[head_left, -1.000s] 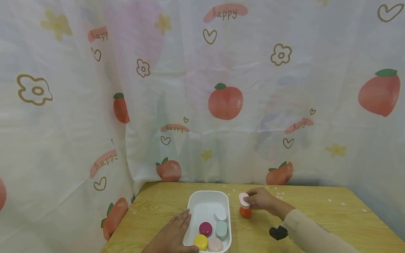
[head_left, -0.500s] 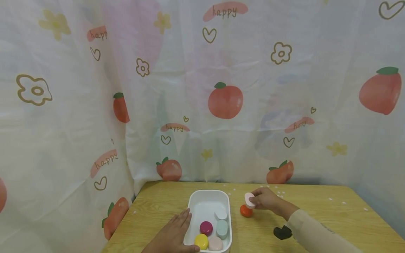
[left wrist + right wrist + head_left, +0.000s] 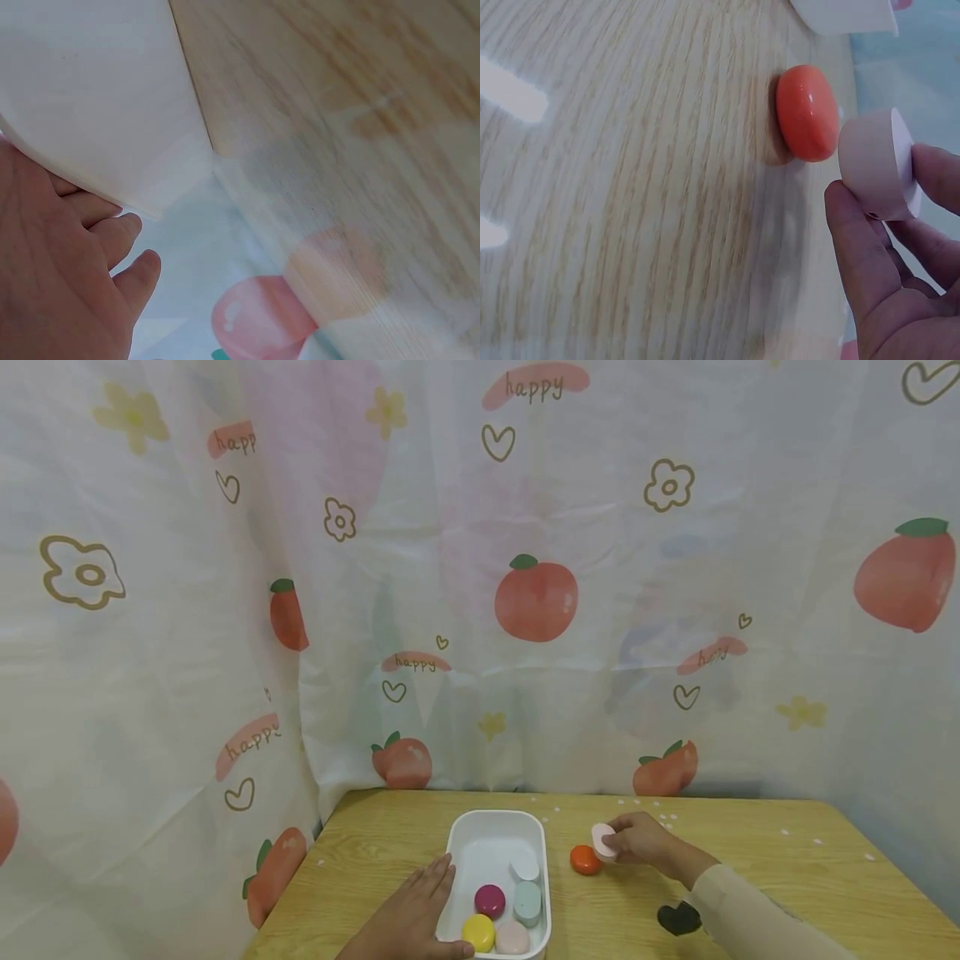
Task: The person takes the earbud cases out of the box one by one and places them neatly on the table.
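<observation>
My right hand [image 3: 648, 842] pinches a pale pink oval block [image 3: 603, 842] between thumb and fingers, raised above the table. In the right wrist view the block [image 3: 875, 163] is thick and flat-faced. Beside it a glossy orange-red rounded piece [image 3: 585, 860] lies on the table. My left hand [image 3: 408, 914] rests along the left wall of a white tray [image 3: 545, 860], fingers extended and thumb at the near corner. Inside the tray lie a magenta round piece [image 3: 490, 901], a yellow one [image 3: 478, 933], a pale pink one [image 3: 513, 937], a mint oval block [image 3: 527, 903] and a white piece [image 3: 526, 867].
A black heart-shaped piece [image 3: 678, 918] lies on the wooden table [image 3: 787, 893] by the right sleeve. Small pale specks [image 3: 665, 821] dot the table's far side. A fruit-printed curtain [image 3: 536, 710] hangs behind and to the left.
My right hand has moved to the right with the pale pink block, from over the orange-red piece to its right side. The left hand and tray have stayed put.
</observation>
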A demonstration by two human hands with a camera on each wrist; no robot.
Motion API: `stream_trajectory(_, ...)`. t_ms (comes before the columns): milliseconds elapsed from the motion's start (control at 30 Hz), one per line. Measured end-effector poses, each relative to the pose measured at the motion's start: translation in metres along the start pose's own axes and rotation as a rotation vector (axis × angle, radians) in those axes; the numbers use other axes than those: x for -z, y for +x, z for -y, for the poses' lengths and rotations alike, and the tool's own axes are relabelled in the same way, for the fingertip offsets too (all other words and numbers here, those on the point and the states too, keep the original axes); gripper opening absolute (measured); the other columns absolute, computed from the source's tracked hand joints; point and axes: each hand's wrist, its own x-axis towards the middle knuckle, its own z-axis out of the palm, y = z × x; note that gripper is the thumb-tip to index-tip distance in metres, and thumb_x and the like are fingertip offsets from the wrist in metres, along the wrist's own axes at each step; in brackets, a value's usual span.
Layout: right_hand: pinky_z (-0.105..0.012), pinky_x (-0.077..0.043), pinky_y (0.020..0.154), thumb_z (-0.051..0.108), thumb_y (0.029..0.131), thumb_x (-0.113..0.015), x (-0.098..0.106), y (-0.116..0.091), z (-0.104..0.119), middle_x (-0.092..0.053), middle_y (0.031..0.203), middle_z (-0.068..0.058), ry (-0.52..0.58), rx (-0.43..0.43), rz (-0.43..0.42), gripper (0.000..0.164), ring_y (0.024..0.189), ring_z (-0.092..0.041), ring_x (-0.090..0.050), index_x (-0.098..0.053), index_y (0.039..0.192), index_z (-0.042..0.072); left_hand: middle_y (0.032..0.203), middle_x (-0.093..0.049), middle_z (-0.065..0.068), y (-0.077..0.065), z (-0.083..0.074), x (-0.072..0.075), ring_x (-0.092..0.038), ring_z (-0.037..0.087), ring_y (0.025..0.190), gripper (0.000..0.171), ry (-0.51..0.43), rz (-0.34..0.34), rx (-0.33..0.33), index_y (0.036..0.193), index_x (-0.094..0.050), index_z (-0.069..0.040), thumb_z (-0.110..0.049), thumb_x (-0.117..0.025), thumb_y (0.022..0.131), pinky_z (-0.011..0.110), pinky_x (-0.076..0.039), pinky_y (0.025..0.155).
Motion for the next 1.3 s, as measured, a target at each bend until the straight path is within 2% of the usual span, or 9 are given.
stream_trajectory(200, -0.043, -0.055, 0.078, 0.001, 0.089, -0.065, 0.001, -0.003, -0.003, -0.063, 0.099, -0.015, -0.050, -0.005, -0.029, 0.034, 0.086, -0.024, -0.062, -0.055, 0.114, -0.020, 0.157, -0.025, 0.014, 0.000, -0.001, 0.002, -0.026, 0.028, 0.142, 0.109, -0.015, 0.015, 0.015, 0.151, -0.030, 0.000, -0.083, -0.041, 0.081, 0.051, -0.029, 0.110)
stream_trajectory(433, -0.044, -0.055, 0.079, -0.001, 0.090, -0.063, 0.004, -0.003, -0.013, -0.061, 0.104, -0.020, -0.028, -0.015, -0.006, 0.038, 0.089, -0.026, -0.063, -0.050, 0.117, -0.024, 0.158, -0.024, 0.014, 0.001, -0.002, 0.001, -0.025, 0.027, 0.143, 0.110, -0.033, 0.036, 0.041, 0.152, -0.029, -0.002, -0.084, -0.041, 0.080, 0.051, -0.027, 0.111)
stream_trajectory(567, -0.043, -0.056, 0.079, -0.001, 0.090, -0.063, 0.005, -0.001, -0.019, -0.061, 0.106, -0.020, -0.042, -0.040, -0.038, 0.038, 0.091, -0.027, -0.063, -0.051, 0.118, -0.023, 0.159, -0.024, 0.012, 0.002, -0.003, 0.001, -0.024, 0.026, 0.143, 0.111, -0.044, 0.057, 0.069, 0.152, -0.029, -0.003, -0.086, -0.039, 0.078, 0.050, -0.026, 0.112)
stream_trajectory(833, -0.043, -0.056, 0.078, -0.002, 0.090, -0.063, 0.004, -0.002, -0.019, -0.062, 0.100, -0.017, -0.073, -0.048, -0.059, 0.030, 0.088, -0.026, -0.064, -0.056, 0.112, -0.021, 0.159, -0.023, 0.012, 0.004, -0.002, -0.001, -0.024, 0.026, 0.144, 0.112, -0.034, 0.052, 0.065, 0.153, -0.029, -0.004, -0.086, -0.039, 0.078, 0.050, -0.026, 0.112)
stream_trajectory(1067, -0.039, -0.057, 0.074, 0.001, 0.089, -0.067, 0.003, -0.001, -0.020, -0.064, 0.095, -0.015, -0.166, -0.040, -0.082, 0.029, 0.084, -0.023, -0.063, -0.060, 0.108, -0.019, 0.159, -0.023, 0.012, 0.004, -0.002, -0.002, -0.024, 0.026, 0.143, 0.112, -0.045, 0.060, 0.074, 0.153, -0.029, -0.004, -0.087, -0.039, 0.077, 0.050, -0.026, 0.112)
stream_trajectory(1300, -0.036, -0.055, 0.069, 0.006, 0.087, -0.070, 0.001, -0.001, -0.018, -0.064, 0.090, -0.008, -0.307, -0.033, -0.118, 0.025, 0.079, -0.019, -0.060, -0.065, 0.103, -0.013, 0.158, -0.025, 0.015, 0.002, 0.000, -0.003, -0.027, 0.027, 0.142, 0.112, -0.036, 0.025, 0.039, 0.152, -0.028, -0.001, -0.084, -0.042, 0.079, 0.051, -0.028, 0.111)
